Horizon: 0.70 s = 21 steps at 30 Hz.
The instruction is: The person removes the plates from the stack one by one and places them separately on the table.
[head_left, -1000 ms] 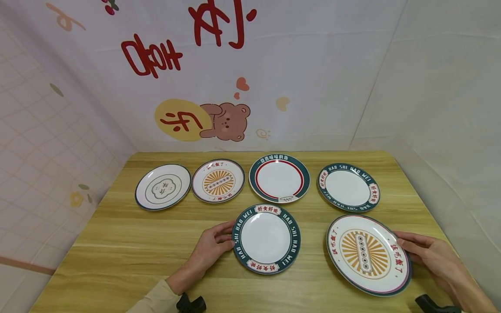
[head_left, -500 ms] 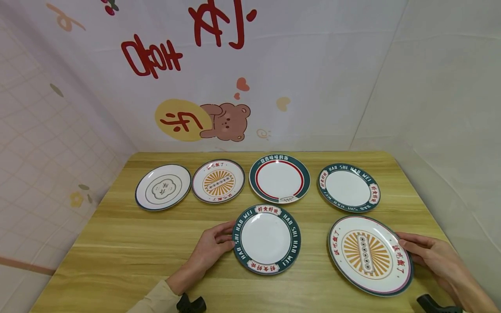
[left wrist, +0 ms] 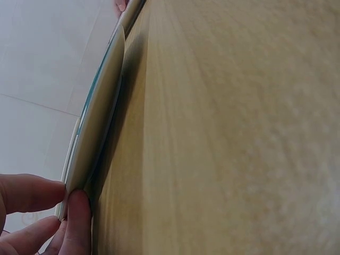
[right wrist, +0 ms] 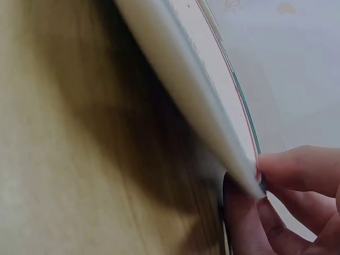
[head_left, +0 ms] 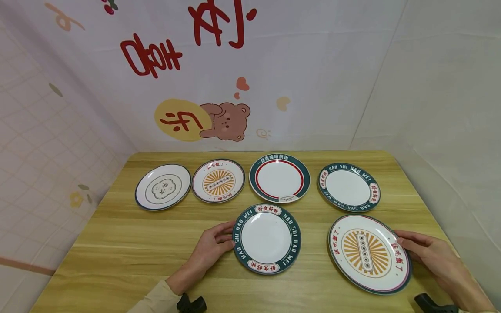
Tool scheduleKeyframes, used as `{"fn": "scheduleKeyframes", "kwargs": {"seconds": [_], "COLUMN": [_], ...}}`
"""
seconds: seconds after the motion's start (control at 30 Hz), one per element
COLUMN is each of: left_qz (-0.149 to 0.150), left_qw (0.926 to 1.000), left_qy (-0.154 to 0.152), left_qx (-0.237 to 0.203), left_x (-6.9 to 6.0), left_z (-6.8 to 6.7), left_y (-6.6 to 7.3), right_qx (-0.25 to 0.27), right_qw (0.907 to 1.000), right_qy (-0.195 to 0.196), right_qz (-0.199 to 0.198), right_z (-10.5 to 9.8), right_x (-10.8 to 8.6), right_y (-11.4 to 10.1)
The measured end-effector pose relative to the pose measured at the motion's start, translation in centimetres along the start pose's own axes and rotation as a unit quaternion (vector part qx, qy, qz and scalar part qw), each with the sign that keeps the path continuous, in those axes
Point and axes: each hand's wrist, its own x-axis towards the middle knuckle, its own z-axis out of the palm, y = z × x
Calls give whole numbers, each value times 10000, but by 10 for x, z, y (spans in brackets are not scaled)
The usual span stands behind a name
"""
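My left hand [head_left: 211, 245] pinches the left rim of a white plate [head_left: 266, 239] with a dark green lettered border, near the middle of the table. The left wrist view shows fingers on both faces of this plate's edge [left wrist: 98, 111]. Toward the right, my right hand [head_left: 434, 256] holds the right rim of a larger white plate [head_left: 365, 254] with an orange sunburst and red characters. Seen from the right wrist, that plate [right wrist: 180, 85] is slanted, its held edge off the table and a dark shadow below. The fingertips beneath both plates are partly hidden.
Along the back of the wooden table [head_left: 148, 252] lie a blue-rimmed plate [head_left: 163, 187], a smaller sunburst plate [head_left: 218, 181], a green-rimmed plate with a red ring [head_left: 279, 178] and another green lettered plate [head_left: 348, 187]. Printed cloth [head_left: 313, 78] hangs behind.
The sunburst plate in my right hand shifts slightly to the right, then its near edge comes up a little. My left hand and its plate stay in place.
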Motion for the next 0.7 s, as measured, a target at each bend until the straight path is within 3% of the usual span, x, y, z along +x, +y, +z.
{"fn": "scheduleKeyframes", "kwargs": {"seconds": [0.27,0.5,0.7], "left_qz": [39,48,18], "left_qw": [10000,10000,10000], "left_qy": [5,-29,-2], "left_qx": [-9,-26,4], "left_x": [1,1,1], "left_z": [0,0,0], "left_y": [2,1,0], "right_qx": [455,-784,-868], "right_qw": [9972,9882,9793], "right_qy": [122,801,1151], "right_qz": [-579,-1045,-1419], "right_z": [3,13,26], "right_x": [-9,-23,-35], "right_y": [-1,-9,-19]}}
